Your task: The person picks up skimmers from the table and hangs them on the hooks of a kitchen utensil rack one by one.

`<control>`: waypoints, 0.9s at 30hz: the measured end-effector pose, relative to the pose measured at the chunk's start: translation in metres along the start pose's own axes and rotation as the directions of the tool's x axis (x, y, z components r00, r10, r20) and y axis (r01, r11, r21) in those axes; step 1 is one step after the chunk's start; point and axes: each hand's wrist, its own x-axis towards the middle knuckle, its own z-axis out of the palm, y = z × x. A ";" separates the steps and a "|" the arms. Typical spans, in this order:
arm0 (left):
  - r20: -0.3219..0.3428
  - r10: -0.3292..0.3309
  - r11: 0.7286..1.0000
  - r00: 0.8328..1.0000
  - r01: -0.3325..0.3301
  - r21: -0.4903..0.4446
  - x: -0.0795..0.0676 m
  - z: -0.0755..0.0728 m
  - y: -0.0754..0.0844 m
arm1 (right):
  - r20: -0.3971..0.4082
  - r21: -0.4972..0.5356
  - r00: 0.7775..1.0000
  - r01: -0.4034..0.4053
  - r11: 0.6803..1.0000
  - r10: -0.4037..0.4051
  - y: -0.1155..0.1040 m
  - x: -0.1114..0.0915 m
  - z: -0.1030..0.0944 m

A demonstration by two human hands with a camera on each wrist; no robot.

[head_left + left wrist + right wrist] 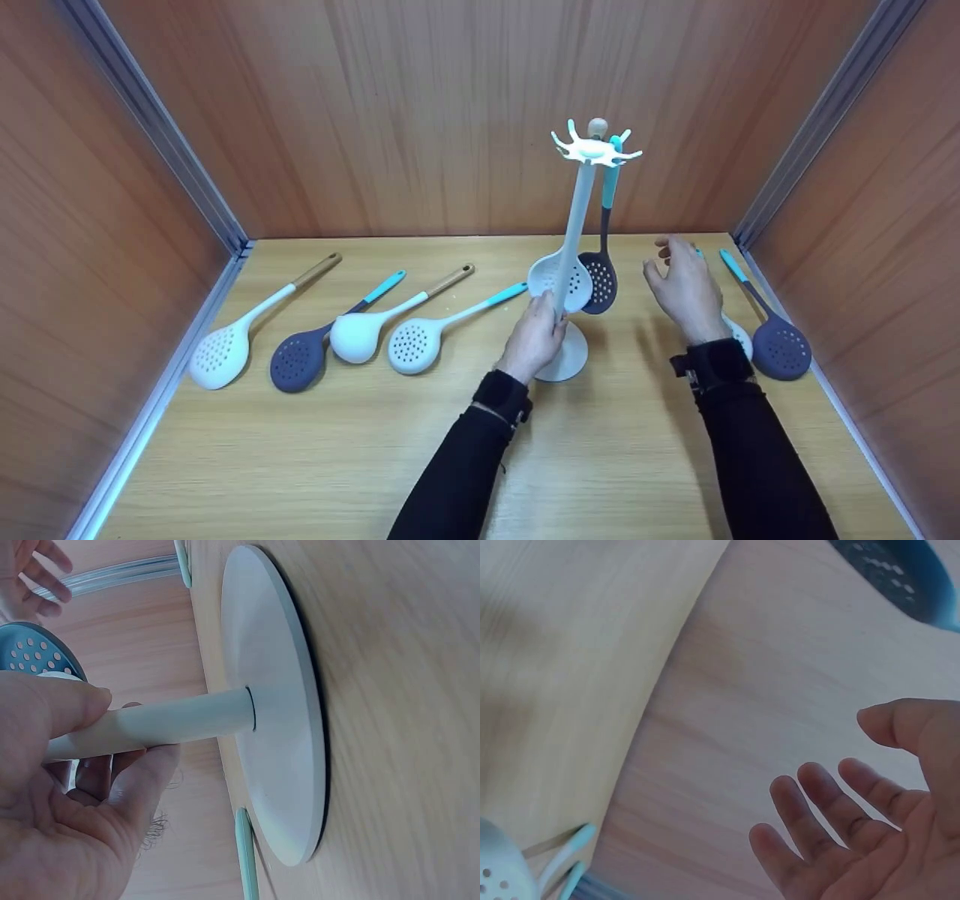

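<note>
My left hand (534, 341) grips the lower pole of a white utensil stand (577, 210), thumb and fingers curled round it just above the round base (277, 772). The base rests on the table. From the hooked top hang a dark skimmer (598, 281) with a teal handle and a white skimmer (545, 274), partly behind the pole. To the right of the stand, my right hand (686, 292) is in the air with its fingers spread and loosely bent. Nothing lies in its palm in the right wrist view.
On the left lie a white skimmer (221, 356) with a wooden handle, a dark skimmer (298, 361), a white ladle (356, 337) and a teal-handled white skimmer (415, 346). By the right wall (870, 285) lie another dark skimmer (781, 349) and a white skimmer (499, 870).
</note>
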 end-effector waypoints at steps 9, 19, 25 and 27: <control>0.001 -0.009 1.000 1.000 0.009 0.008 0.000 -0.001 0.001 | 0.027 -0.065 0.999 -0.039 0.997 0.040 0.017 0.006 0.003; 0.030 -0.041 0.999 0.999 0.041 0.001 0.001 0.001 -0.001 | 0.091 -0.121 0.993 -0.065 0.991 0.077 0.032 0.010 0.005; -0.001 0.008 1.000 1.000 -0.008 0.023 0.001 0.001 -0.002 | 0.105 -0.156 0.990 -0.074 0.985 0.091 0.041 0.010 0.006; -0.010 0.020 1.000 1.000 -0.020 0.021 0.001 0.001 -0.002 | 0.110 -0.171 0.989 -0.076 0.982 0.096 0.044 0.010 0.007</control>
